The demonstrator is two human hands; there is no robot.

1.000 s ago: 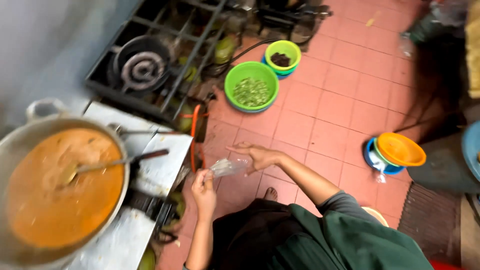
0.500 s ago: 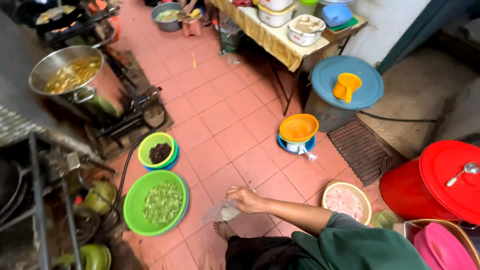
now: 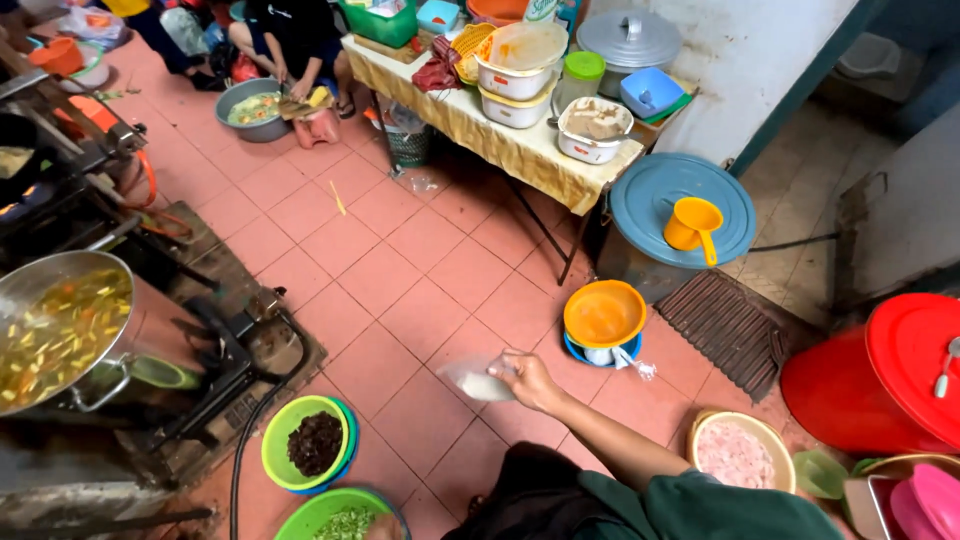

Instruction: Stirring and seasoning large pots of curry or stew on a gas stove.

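On the left, a big pot of yellow soup [image 3: 60, 330] sits on a burner. Near it on the red tile floor [image 3: 400, 270] stand a green bowl of dark leaves [image 3: 308, 443] and a green bowl of chopped greens [image 3: 345, 518]. In the middle, the right hand [image 3: 528, 380] pinches a small clear plastic bag [image 3: 478, 383], fingers closed on it, above the floor. Just right sits an orange bowl [image 3: 604, 313]. The left hand is out of sight.

Dark green short sleeve [image 3: 700, 505] on the right arm, black garment [image 3: 540, 500] below, forearm bare
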